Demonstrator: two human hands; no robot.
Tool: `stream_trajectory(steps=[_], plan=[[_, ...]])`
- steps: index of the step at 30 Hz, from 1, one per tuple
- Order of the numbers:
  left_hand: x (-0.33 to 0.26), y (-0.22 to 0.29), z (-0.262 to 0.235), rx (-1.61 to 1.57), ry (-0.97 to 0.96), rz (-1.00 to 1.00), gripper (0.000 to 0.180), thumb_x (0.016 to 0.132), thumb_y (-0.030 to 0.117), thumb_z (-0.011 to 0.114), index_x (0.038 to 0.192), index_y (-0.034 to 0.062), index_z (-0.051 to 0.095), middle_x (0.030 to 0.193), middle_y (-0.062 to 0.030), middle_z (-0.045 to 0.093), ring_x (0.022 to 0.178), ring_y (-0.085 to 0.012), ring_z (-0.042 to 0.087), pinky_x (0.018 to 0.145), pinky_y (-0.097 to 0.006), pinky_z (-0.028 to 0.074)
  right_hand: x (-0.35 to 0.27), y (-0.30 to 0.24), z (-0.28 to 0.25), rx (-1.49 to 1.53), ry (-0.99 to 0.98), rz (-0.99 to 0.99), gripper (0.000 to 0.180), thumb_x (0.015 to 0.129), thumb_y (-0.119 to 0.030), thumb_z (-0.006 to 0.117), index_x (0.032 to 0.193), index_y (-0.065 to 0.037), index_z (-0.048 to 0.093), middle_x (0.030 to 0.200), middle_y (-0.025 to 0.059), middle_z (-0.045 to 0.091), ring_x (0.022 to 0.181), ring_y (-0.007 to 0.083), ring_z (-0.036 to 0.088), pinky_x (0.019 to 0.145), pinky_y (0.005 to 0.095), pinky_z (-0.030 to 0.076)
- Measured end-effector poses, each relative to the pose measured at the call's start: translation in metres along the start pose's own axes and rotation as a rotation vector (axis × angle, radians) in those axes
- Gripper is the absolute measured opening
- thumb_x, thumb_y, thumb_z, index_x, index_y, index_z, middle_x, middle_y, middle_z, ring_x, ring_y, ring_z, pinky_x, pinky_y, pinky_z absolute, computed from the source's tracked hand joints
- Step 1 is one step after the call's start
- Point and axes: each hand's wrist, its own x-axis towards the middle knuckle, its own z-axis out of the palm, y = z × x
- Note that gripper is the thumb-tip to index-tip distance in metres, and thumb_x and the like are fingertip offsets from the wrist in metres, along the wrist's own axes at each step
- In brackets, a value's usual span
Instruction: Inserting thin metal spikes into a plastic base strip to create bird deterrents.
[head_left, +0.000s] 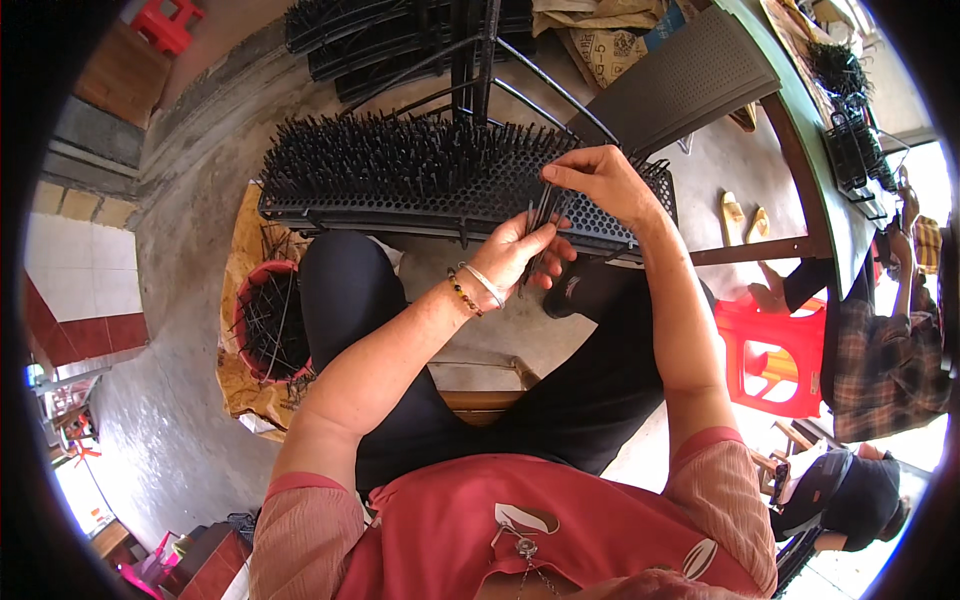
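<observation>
My left hand (512, 252), with bracelets at its wrist, is closed around a small bunch of thin black sticks (543, 212). Just above and to the right, my right hand (612, 188) has thumb and fingers pinched at the upper ends of the bunch; whether it grips a single stick is too small to tell. Both hands are over the near right part of a long black rack with a perforated top (515, 190). Many black sticks (370, 155) stand upright in its holes, densely on the left and middle, while bare holes show toward the right.
A red bucket (242, 300) of loose dark sticks stands left of my knee. Black metal bars (487, 60) rise behind the rack. A grey perforated panel (675, 85) leans beside a green-topped table (845, 215). A red stool (735, 365) and other people are at right.
</observation>
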Motion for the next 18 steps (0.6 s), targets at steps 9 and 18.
stream_trajectory(steps=[9, 18], plan=[[0.003, -0.007, -0.002, 0.030, -0.047, -0.045, 0.031, 0.097, 0.026, 0.045, 0.116, 0.0024, 0.049, 0.090, -0.0084, 0.062, 0.065, -0.0101, 0.054, 0.049, -0.021, 0.041, 0.011, 0.004, -0.021, 0.305, 0.313, -0.031, 0.024, 0.090, -0.021, 0.059, 0.097, 0.001, 0.064, 0.083, 0.0050, 0.066, 0.070, 0.0076, 0.057, 0.066, 0.0213, 0.047], [0.004, -0.008, -0.003, 0.010, -0.050, -0.072, 0.030, 0.097, 0.026, 0.044, 0.115, 0.0029, 0.050, 0.089, -0.0079, 0.062, 0.065, -0.0087, 0.054, 0.049, -0.019, 0.041, 0.033, 0.023, -0.016, 0.100, 0.625, -0.279, 0.020, 0.089, -0.017, 0.060, 0.095, 0.002, 0.064, 0.077, 0.0031, 0.066, 0.071, 0.0067, 0.059, 0.066, 0.0213, 0.047]])
